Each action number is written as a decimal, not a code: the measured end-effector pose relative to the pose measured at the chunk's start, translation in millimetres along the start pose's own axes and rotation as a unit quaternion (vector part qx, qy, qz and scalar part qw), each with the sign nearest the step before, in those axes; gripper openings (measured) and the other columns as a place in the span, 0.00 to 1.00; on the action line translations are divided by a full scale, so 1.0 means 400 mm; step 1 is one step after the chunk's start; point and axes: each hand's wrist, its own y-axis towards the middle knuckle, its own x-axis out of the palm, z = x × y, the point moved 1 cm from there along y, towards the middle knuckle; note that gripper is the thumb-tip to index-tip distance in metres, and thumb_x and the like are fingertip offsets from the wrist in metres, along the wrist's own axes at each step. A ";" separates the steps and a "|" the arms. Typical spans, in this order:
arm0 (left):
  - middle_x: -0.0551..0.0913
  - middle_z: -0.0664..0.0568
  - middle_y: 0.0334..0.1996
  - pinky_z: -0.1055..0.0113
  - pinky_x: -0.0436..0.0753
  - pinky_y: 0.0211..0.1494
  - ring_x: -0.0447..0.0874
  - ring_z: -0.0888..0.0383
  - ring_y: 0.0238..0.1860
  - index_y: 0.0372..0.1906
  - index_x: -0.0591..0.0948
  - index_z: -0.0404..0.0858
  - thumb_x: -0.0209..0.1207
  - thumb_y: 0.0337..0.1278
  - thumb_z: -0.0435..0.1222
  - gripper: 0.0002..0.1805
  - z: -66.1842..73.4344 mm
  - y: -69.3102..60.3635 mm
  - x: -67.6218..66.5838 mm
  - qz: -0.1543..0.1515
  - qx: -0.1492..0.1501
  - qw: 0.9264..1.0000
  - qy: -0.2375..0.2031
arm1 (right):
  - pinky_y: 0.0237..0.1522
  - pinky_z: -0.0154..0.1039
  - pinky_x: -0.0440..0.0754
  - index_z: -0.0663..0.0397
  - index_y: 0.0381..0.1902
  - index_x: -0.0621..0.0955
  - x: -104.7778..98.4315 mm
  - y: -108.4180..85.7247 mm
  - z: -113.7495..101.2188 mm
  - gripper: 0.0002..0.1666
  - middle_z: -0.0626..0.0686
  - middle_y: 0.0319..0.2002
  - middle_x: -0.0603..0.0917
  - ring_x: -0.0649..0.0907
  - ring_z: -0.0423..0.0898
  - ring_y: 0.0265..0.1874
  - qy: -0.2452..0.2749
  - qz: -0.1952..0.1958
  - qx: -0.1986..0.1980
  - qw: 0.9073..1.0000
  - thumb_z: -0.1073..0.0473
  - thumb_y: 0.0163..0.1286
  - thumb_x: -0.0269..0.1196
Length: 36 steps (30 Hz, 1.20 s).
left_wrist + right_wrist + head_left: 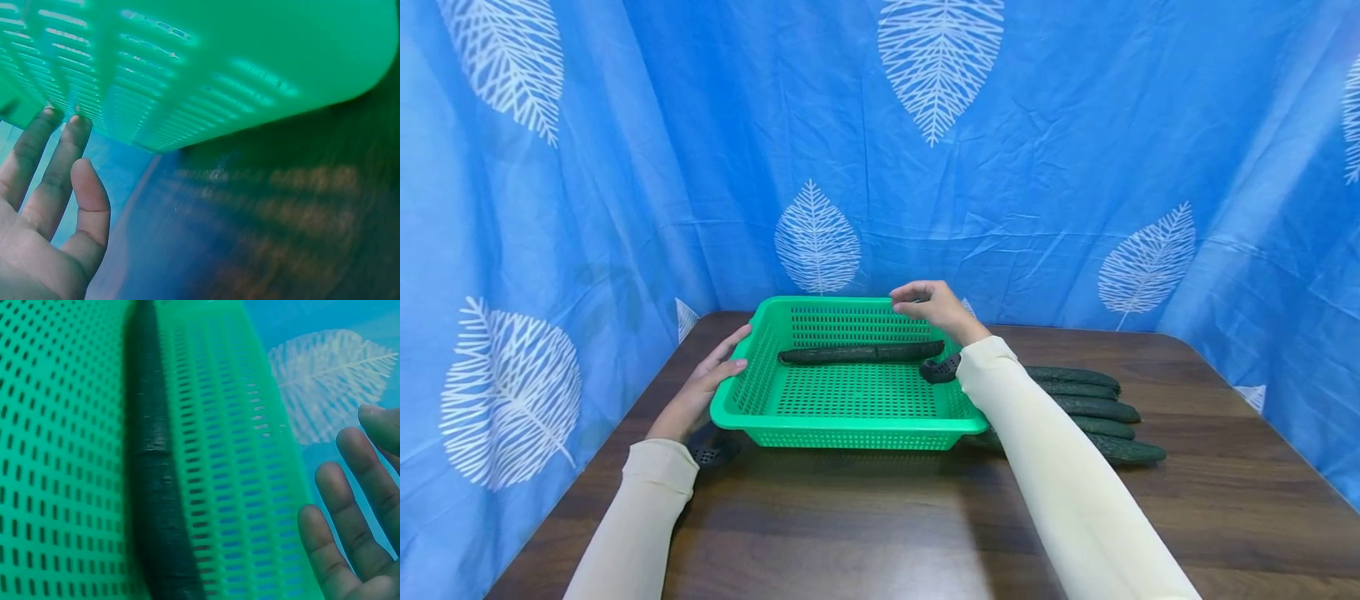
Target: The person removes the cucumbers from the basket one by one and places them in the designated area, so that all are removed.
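Note:
A green slotted plastic basket [850, 423] is in the middle of the head view, with one dark green cucumber [859, 354] lying lengthwise in it near the back wall. My left hand [700, 387] is at the basket's left side. In the left wrist view its fairly straight fingertips [76, 122] meet the slotted wall, while the thumb stands apart from it. Over the back right rim is my right hand [942, 308], its fingers loosely bent and holding nothing. The right wrist view shows those fingers [337, 487] beside the back wall, away from the cucumber.
Several more cucumbers [1101, 408] lie side by side on the brown wooden table [850, 517], right of the basket and partly hidden by the right sleeve. A blue curtain [730, 167] with white leaf prints hangs behind and along both sides.

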 end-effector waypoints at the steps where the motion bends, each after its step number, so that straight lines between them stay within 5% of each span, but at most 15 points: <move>1: 0.73 0.59 0.65 0.67 0.87 0.54 0.85 0.64 0.55 0.90 0.46 0.41 0.48 0.88 0.38 0.38 0.000 0.000 0.000 0.000 0.000 1.000 -0.001 | 0.71 0.60 0.77 0.69 0.70 0.80 0.007 0.003 0.003 0.23 0.67 0.65 0.82 0.80 0.65 0.67 -0.003 0.001 0.006 1.000 0.65 0.82 0.63; 19: 0.74 0.58 0.64 0.67 0.87 0.53 0.86 0.63 0.54 0.90 0.46 0.42 0.48 0.87 0.38 0.39 -0.001 -0.007 0.004 0.008 -0.011 1.000 0.001 | 0.69 0.59 0.78 0.63 0.66 0.84 0.088 0.045 0.038 0.20 0.62 0.64 0.84 0.79 0.59 0.68 -0.040 0.030 0.049 0.998 0.64 0.81 0.66; 30: 0.75 0.58 0.63 0.67 0.87 0.53 0.85 0.63 0.54 0.90 0.48 0.44 0.49 0.87 0.39 0.38 -0.008 -0.009 0.005 0.012 -0.005 1.000 0.010 | 0.68 0.56 0.80 0.64 0.66 0.84 0.089 0.035 0.086 0.20 0.63 0.62 0.86 0.82 0.60 0.66 -0.138 0.003 0.075 0.988 0.70 0.80 0.64; 36: 0.75 0.57 0.63 0.67 0.87 0.53 0.86 0.63 0.54 0.90 0.45 0.42 0.49 0.87 0.39 0.39 -0.017 -0.006 0.006 0.011 -0.002 1.000 0.013 | 0.66 0.53 0.83 0.63 0.68 0.83 0.089 0.032 0.098 0.24 0.62 0.64 0.85 0.82 0.59 0.66 -0.203 -0.026 0.092 0.974 0.72 0.76 0.67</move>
